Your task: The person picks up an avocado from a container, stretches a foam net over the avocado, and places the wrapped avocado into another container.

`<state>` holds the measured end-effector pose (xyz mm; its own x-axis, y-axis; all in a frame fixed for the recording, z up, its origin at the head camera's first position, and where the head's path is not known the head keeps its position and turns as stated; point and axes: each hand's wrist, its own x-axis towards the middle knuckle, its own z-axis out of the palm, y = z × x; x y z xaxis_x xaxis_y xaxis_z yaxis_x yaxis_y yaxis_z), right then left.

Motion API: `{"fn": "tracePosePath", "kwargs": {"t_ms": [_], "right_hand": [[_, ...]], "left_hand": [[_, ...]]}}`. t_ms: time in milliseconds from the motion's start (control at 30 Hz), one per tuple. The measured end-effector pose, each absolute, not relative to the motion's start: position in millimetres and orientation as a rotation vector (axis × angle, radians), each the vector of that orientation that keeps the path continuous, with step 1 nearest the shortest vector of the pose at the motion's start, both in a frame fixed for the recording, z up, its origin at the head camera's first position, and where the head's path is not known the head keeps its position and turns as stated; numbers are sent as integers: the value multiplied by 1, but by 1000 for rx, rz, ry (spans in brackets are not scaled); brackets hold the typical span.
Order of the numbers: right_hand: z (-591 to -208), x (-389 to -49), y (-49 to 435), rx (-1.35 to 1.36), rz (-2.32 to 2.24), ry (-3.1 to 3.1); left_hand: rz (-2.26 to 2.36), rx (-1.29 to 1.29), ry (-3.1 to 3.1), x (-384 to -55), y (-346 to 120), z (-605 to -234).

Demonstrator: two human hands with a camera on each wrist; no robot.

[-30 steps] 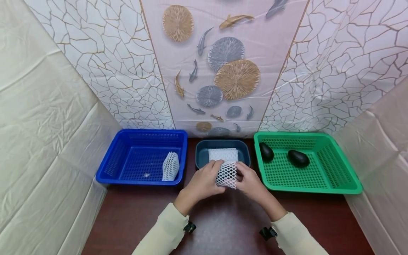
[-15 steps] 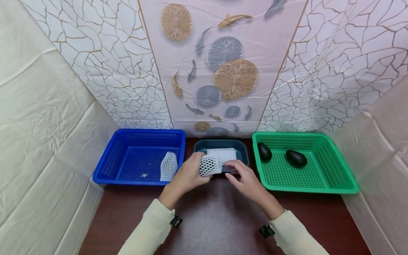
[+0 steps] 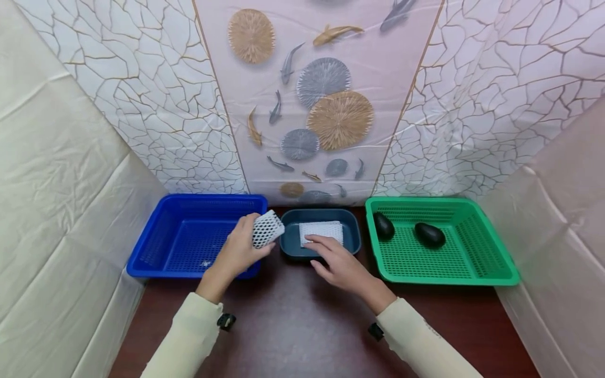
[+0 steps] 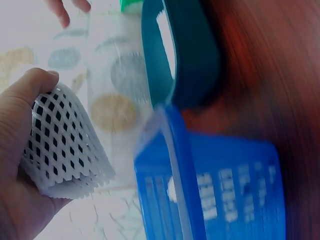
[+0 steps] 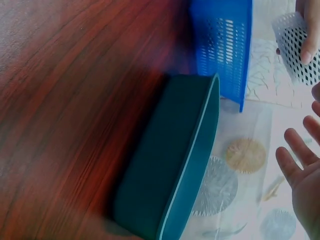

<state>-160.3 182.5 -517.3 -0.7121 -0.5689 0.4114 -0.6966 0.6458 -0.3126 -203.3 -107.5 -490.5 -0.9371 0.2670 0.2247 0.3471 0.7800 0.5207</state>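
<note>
My left hand (image 3: 238, 247) grips a white foam net sleeve (image 3: 268, 229) over the near right corner of the blue basket (image 3: 257, 198). Dark patches show through its mesh, from something black inside, in the left wrist view. My right hand (image 3: 337, 261) holds nothing; its fingers are spread over the front of the dark teal tray (image 3: 287, 252). Flat white foam net sleeves (image 3: 326, 229) lie in that tray, partly behind the right fingertips. Inside the green basket (image 3: 449, 279) lie two black avocado-shaped fruits, one (image 3: 384, 226) by the left wall and another (image 3: 429, 235) nearer the middle.
All three containers stand in a row along the back of the brown table (image 3: 293, 325), against a patterned cloth wall (image 3: 302, 178). Pale cloth walls flank both sides. A small white scrap (image 3: 205, 263) lies in the blue basket.
My left hand has carried the filled net sleeve leftward from in front of the tray to the blue basket. My right hand has let go of it and moved slightly left, fingers extended.
</note>
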Motion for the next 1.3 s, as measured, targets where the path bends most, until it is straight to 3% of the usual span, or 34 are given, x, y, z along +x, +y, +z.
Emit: {"fn": "tracePosePath", "kwargs": {"t_ms": [500,867,1300], "right_hand": [[-532,-171,130,1291,463,-2641],[-551,-169,89,1433,322,-2714],[-572,-167,76,1447,332,-2804]], "left_hand": [[-970,-159,-2941,-237,-171,-497],[-1015,40,-3105,-258,-192,-521],[-1099,316,-3238,-262,-209,-540]]}}
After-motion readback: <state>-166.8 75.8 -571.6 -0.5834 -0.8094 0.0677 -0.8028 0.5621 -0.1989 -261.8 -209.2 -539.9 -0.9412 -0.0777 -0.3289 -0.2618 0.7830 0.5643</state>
